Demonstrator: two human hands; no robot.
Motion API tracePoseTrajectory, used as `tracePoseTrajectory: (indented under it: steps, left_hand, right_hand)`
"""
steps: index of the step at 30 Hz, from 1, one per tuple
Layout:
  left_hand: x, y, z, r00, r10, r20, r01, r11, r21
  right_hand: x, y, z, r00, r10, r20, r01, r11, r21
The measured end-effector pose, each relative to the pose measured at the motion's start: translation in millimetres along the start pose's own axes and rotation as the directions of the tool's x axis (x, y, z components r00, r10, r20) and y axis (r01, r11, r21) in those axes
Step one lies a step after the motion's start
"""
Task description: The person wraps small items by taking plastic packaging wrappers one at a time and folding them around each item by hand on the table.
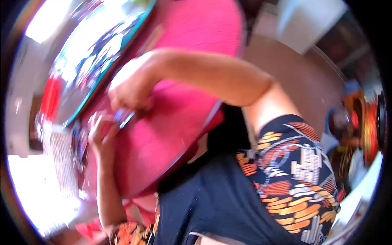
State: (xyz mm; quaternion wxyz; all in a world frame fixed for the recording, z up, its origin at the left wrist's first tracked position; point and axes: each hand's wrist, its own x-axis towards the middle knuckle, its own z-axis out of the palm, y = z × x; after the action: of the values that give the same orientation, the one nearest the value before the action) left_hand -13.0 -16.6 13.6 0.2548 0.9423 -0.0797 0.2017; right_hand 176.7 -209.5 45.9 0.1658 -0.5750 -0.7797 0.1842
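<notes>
Blurry view, so we log what holds up. Both bare hands work over a pink-red table (196,30), fingers drawn in close around one small shiny bluish item (126,119), which sits in the gap between them, above the near half of the tabletop. Right hand (132,85): bent at the wrist, back of the hand up, fingers curled down toward the item; we can't tell whether its grip is closed on it or just beside it. Left hand (102,128): fingers bent, tips next to the item's lower end; we can't confirm contact, so that grip is unclear too. Progress: we'd judge the handling as under way, since both hands meet at the item, but nothing readable shows a finished part, and the item is too smeared for us to say what has been done to it or how much is left. No set-down piece that we can make out marks a completed step. Around it: a glossy panel (118,41) with a teal edge along the table's far side, a red thing (51,98) beyond the left hand, a pale textured thing (61,157) below that. We also note a dark apron-like front (204,196) and a patterned sleeve (290,175) on the person.
</notes>
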Motion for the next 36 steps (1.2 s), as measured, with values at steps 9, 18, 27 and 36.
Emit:
tracePoseTrajectory:
  steps: [9,18,27,36]
  left_hand:
    - [-5,12,1,0.988,0.141,-0.064,-0.144,0.988,-0.045]
    - [-10,16,14,0.949,0.315,-0.025,-0.292,0.904,0.313]
    - [-7,13,-3,0.958,-0.272,0.09,0.272,0.769,-0.578]
    - [-11,-4,-3,0.988,-0.097,-0.12,0.114,0.983,0.146]
  right_hand:
    - [-39,-34,-31,0.9,0.328,-0.289,-0.212,0.905,0.368]
    - [-28,-36,-26,0.928,0.286,-0.238,-0.183,0.908,0.377]
    - [-22,-53,-25,0.893,0.314,-0.322,-0.127,0.863,0.489]
    - [0,-43,1,0.886,0.169,-0.431,-0.086,0.975,0.205]
